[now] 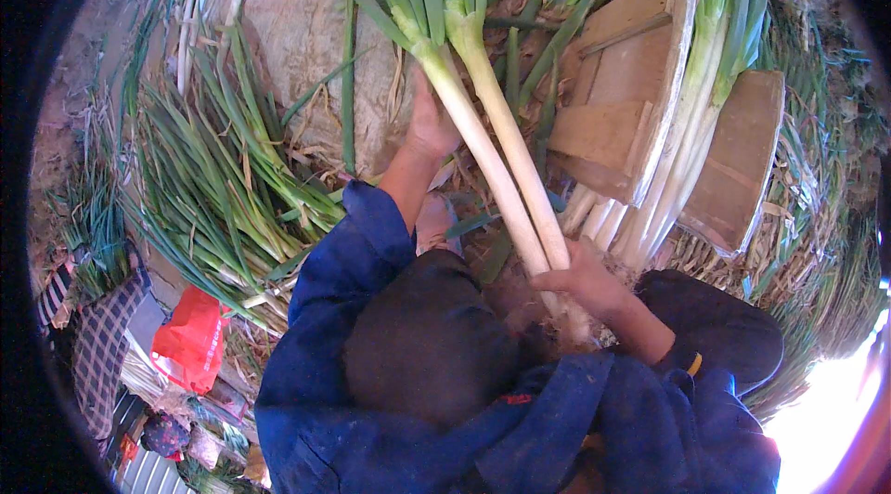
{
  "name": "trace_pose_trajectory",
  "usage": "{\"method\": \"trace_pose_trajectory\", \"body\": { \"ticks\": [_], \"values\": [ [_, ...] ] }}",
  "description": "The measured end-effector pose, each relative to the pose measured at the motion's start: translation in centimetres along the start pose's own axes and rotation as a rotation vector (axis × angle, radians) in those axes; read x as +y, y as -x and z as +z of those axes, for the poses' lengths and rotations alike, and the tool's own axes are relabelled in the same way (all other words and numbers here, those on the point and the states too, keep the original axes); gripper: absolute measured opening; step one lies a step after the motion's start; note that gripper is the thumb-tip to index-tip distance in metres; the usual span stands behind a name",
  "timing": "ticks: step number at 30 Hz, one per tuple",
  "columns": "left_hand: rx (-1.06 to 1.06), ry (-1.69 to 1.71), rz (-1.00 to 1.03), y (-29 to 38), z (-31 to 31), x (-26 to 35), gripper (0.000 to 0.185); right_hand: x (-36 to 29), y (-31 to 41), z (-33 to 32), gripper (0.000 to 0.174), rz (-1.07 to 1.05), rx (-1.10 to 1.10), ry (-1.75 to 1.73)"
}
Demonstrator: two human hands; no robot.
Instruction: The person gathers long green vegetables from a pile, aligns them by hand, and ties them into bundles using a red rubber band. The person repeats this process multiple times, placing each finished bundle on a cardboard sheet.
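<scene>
My right hand grips two thick green onions by the white shanks, just above their roots. The stalks slant up and away to the left, and their green leaves run past the top edge of the view. Close against the stalks, higher up, is my left hand; its fingers are partly hidden behind them, so its hold is unclear. To the right, more green onions stand between a near wooden panel and a far wooden panel, their white ends low near my right knee.
A heap of green onions lies to my left, beside a pale woven sheet. Beyond it are a red plastic bag and a person's checked garment. Dry leaves litter the ground at right.
</scene>
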State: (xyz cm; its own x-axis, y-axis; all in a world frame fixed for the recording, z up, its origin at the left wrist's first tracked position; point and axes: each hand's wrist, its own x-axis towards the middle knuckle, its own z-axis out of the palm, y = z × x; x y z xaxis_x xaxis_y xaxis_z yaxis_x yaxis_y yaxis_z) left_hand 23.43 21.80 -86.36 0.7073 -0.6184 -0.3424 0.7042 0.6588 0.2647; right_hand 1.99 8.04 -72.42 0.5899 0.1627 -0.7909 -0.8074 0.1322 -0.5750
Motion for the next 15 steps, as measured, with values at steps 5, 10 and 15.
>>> {"method": "trace_pose_trajectory", "body": {
  "ticks": [5,10,15],
  "values": [
    [0.145,-0.115,-0.165,1.6,-0.7,0.7,0.07,-3.5,2.3,-1.8,0.044,0.001,-0.044,-0.108],
    [0.007,0.077,-0.15,1.6,0.4,0.7,0.059,-3.4,2.8,-1.1,0.048,-0.017,-0.043,0.0],
    [0.157,-0.07,-0.132,1.0,3.5,0.5,0.052,-1.8,5.2,-0.5,0.051,-0.159,0.055,0.232]
  ]
}}
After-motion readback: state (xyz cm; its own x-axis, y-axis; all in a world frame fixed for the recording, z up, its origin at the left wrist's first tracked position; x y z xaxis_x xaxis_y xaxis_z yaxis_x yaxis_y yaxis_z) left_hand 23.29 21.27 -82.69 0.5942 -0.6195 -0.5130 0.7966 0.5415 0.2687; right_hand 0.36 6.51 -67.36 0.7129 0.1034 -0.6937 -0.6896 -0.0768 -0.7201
